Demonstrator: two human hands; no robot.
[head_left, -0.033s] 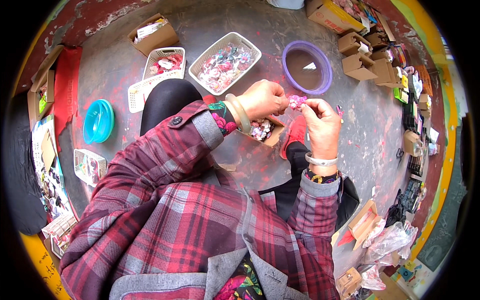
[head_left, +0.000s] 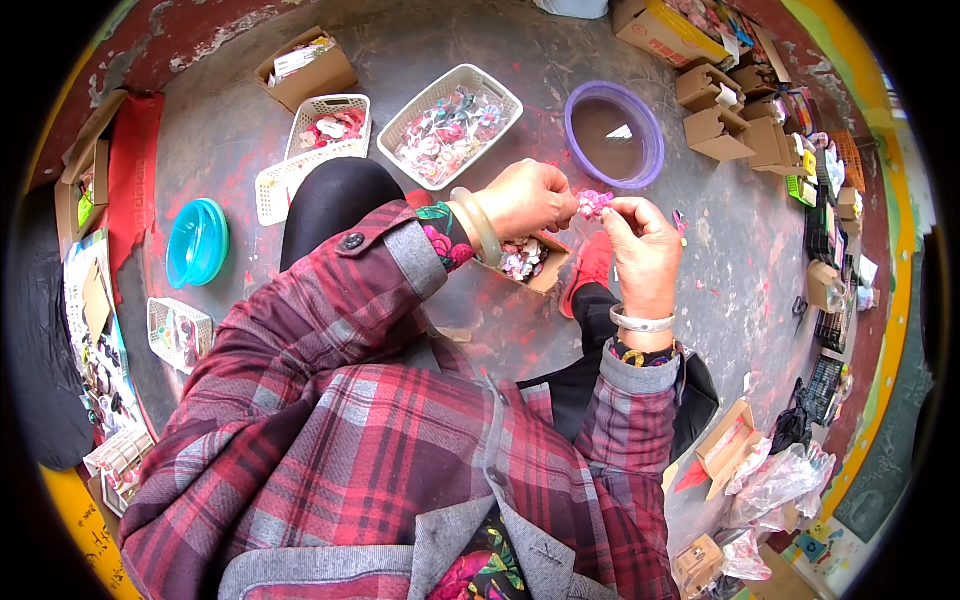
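A small ruffled pink flower ornament (head_left: 593,205) is held up between my two hands, above the floor and near a purple-rimmed basin. My right hand (head_left: 646,250) pinches it from the right with thumb and forefinger. My left hand (head_left: 524,196) is closed at its left side, with fingertips against its edge; whether a thread or stem runs into that grip is hidden. Partly covered by my left wrist, an open cardboard box (head_left: 541,276) below holds several small white, pink and dark pieces.
Ahead stands a white basket (head_left: 451,72) of wrapped colourful pieces, with the purple basin (head_left: 652,130) of dark water to its right. Further left are a smaller white basket (head_left: 362,106), a cardboard box (head_left: 327,78) and turquoise basins (head_left: 199,243). Cartons (head_left: 718,135) line the right wall.
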